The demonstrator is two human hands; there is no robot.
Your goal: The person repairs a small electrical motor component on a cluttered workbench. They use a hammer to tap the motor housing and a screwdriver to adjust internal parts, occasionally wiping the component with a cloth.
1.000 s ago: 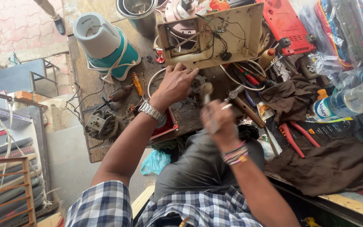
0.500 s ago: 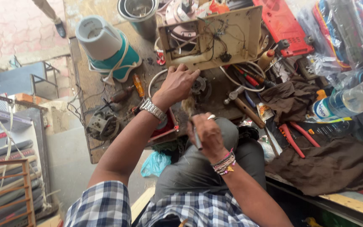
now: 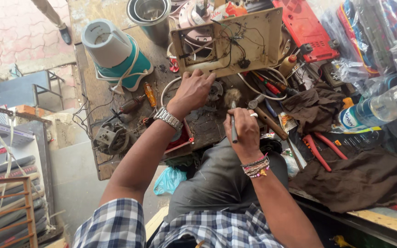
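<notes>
My left hand, a metal watch on its wrist, grips a round metal part on the dark bench, just below a beige open appliance housing full of wires. My right hand, with a ring and beaded bracelets, holds a small brush by its grey handle. The tan bristles point up and touch the bench right beside the metal part. Both forearms reach forward over my lap.
A white and teal mixer base and a steel jar stand at the back left. A hammer, red pliers, brown cloths, a water bottle and a red case crowd the right. A motor part lies left.
My right hand has swung the brush round and forward, so its bristles now sit beside the metal part. My left hand has stayed in place.
</notes>
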